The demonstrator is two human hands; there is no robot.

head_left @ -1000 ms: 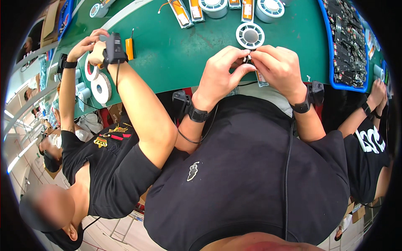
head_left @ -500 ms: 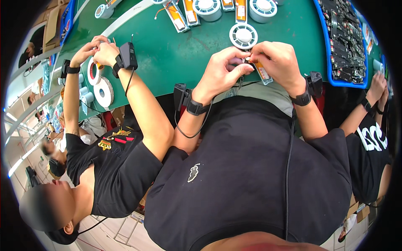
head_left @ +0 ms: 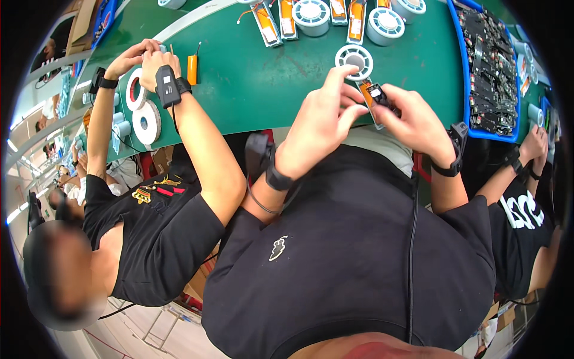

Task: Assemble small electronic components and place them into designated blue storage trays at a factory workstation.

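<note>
In front of me on the green table (head_left: pixel 263 90) lies a round pale-blue housing (head_left: pixel 354 52) with a slotted rim and a grey centre. A narrow orange-and-silver strip (head_left: pixel 365 90) runs from it toward my body. My left hand (head_left: pixel 317 122) has its fingers apart, with the index fingertip overlapping the housing's near edge; whether it presses there I cannot tell. Between the thumb and fingers of my right hand (head_left: pixel 415 119) is a small black circuit board (head_left: pixel 378 94), held over the strip. My right fingers partly cover the board.
Similar round housings (head_left: pixel 311 17) and orange-and-silver strips (head_left: pixel 266 25) line the far side. A blue bin (head_left: pixel 466 78) of black circuit boards stands at right. Left, a co-worker's hands (head_left: pixel 158 63) work near tape rolls (head_left: pixel 147 124) and an orange cylinder (head_left: pixel 192 70). Another person's hands (head_left: pixel 534 143) show far right.
My hands, pinched together over the strip before, have come apart. The black board now shows in my right hand, and my left fingers have spread. The housing's white centre now looks grey.
</note>
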